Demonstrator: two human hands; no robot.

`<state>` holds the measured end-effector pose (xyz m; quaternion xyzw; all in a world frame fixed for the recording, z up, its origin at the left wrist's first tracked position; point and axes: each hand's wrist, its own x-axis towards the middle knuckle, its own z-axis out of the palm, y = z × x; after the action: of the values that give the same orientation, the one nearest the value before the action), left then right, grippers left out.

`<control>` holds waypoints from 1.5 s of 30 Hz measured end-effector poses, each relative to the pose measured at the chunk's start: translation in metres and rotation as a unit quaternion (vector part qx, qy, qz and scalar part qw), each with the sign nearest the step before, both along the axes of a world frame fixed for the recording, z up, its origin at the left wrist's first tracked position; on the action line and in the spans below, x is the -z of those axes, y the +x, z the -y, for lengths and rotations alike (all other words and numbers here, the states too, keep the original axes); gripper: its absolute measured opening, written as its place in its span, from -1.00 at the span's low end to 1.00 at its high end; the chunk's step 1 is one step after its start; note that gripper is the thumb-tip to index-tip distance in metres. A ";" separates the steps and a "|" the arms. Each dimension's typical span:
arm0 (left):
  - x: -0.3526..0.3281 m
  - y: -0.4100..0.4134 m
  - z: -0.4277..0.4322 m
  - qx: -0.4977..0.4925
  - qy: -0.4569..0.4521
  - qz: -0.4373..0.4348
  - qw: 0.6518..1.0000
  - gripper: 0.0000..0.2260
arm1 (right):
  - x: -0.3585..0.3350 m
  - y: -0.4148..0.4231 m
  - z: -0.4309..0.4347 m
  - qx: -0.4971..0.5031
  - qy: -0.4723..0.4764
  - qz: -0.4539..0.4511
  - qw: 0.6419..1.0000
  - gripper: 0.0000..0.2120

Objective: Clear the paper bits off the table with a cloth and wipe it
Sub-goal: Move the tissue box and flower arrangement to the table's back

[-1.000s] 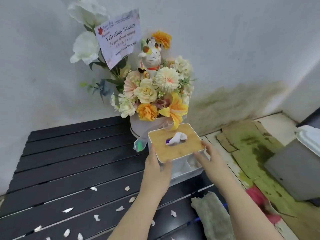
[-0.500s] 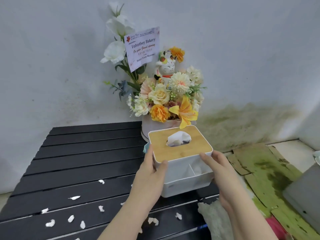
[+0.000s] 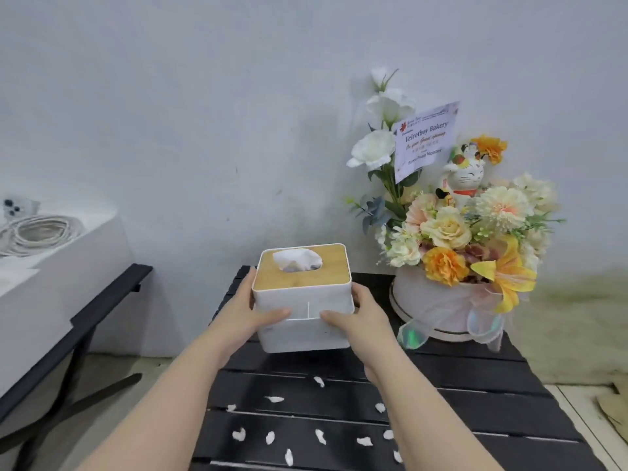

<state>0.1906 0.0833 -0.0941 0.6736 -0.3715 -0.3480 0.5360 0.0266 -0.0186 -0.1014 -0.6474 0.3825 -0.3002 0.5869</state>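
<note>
A white tissue box (image 3: 302, 329) with a wooden lid is held above the far left part of the black slatted table (image 3: 458, 399). My left hand (image 3: 246, 312) grips its left side and my right hand (image 3: 362, 317) grips its right side, thumbs on the front face. Several white paper bits (image 3: 319, 435) lie scattered on the slats near me, between my forearms. The cloth is out of view.
A flower arrangement (image 3: 455, 239) in a round white box stands at the table's back right, with a card and a cat figurine. A white surface (image 3: 51, 266) on a dark frame with coiled cable stands to the left. The wall is just behind.
Both hands have carried the tissue box leftward, from beside the flowers to the table's far left. The view has swung left, and the cloth has left the frame.
</note>
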 end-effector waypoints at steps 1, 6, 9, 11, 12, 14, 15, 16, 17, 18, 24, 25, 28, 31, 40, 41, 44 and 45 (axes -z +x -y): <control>0.003 0.016 0.005 0.002 -0.002 0.006 1.000 -0.42 | 0.003 0.017 0.006 -0.006 0.005 -0.001 1.000 -0.48; 0.019 0.079 0.023 0.018 0.025 0.020 0.999 -0.22 | 0.026 0.079 0.027 -0.020 0.042 0.004 0.999 -0.45; 0.031 0.097 0.026 0.036 0.057 0.056 0.996 -0.15 | 0.041 0.097 0.032 -0.012 0.041 -0.011 0.999 -0.43; 0.038 0.105 0.030 -0.006 0.067 0.076 0.995 -0.19 | 0.047 0.105 0.034 -0.010 0.026 -0.015 0.999 -0.43; 0.042 0.109 0.033 -0.035 0.067 0.094 0.993 -0.27 | 0.048 0.109 0.036 -0.011 0.020 -0.015 1.000 -0.43; 0.053 0.116 0.037 -0.090 0.066 0.142 0.983 -0.46 | 0.048 0.119 0.037 -0.007 0.009 -0.021 1.000 -0.43; 0.058 0.117 0.038 -0.114 0.069 0.160 0.978 -0.56 | 0.047 0.125 0.038 -0.005 0.002 -0.030 1.000 -0.42; 0.066 0.119 0.041 -0.138 0.068 0.170 0.973 -0.62 | 0.048 0.130 0.038 -0.005 -0.004 -0.042 0.999 -0.41; 0.069 0.119 0.042 -0.155 0.068 0.178 0.969 -0.66 | 0.048 0.135 0.040 -0.005 -0.007 -0.055 0.998 -0.39; 0.067 0.114 0.042 -0.165 0.064 0.181 0.967 -0.67 | 0.047 0.138 0.040 -0.007 -0.006 -0.068 0.998 -0.38; 0.051 0.086 0.038 -0.210 0.077 0.235 0.946 -0.58 | 0.026 0.104 0.035 -0.048 0.030 -0.093 0.994 -0.37; 0.048 0.079 0.036 -0.226 0.066 0.257 0.937 -0.54 | 0.023 0.088 0.032 -0.033 0.038 -0.080 0.996 -0.41; 0.039 0.045 0.041 -0.221 0.045 0.330 0.916 -0.53 | 0.024 0.028 0.028 0.033 0.031 -0.037 0.998 -0.71; 0.025 -0.012 0.064 -0.143 0.001 0.300 0.943 -0.62 | 0.029 -0.041 0.034 0.132 0.004 0.001 0.991 -0.93; 0.035 -0.135 0.159 0.031 -0.003 -0.005 1.000 -0.51 | 0.050 -0.142 0.121 0.354 0.052 0.082 0.930 -0.79; 0.036 -0.140 0.167 0.029 0.002 -0.019 0.999 -0.49 | 0.050 -0.144 0.135 0.338 0.070 0.083 0.935 -0.75; 0.037 -0.151 0.182 0.045 -0.004 -0.057 0.997 -0.45 | 0.052 -0.145 0.170 0.273 0.119 0.089 0.950 -0.58; 0.037 -0.155 0.185 0.061 -0.014 -0.073 0.995 -0.43 | 0.052 -0.145 0.176 0.251 0.138 0.081 0.955 -0.54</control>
<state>0.0354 -0.1016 -0.1306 0.6150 -0.3764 -0.4234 0.5485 -0.1188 -0.1943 -0.1535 -0.4166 0.5213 -0.4338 0.6054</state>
